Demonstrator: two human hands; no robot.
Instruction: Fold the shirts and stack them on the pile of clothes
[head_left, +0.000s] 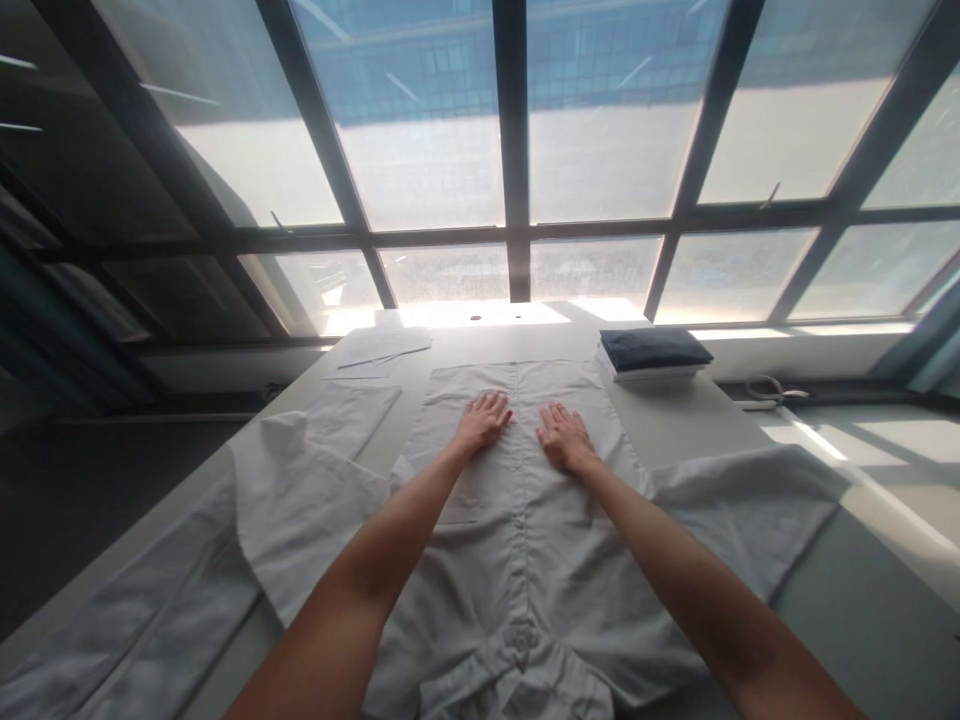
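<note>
white shirt (pixel 480 570) lay mid-tabletop (pixel 675 420), collar (pixel 465 695) toward near edge, hem (pixel 555 370) toward far | left hand (pixel 484 420), right hand (pixel 564 437) rested flat, apart, clamping nothing | looked light, soft, crease-prone; hem corners seemed best hold

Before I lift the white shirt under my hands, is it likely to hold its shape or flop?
The white shirt will likely flop, since its sleeves lie in soft folds. It should be fairly light, as the cloth looks thin. The collar may stay a little firmer, since it looks layered.
</note>
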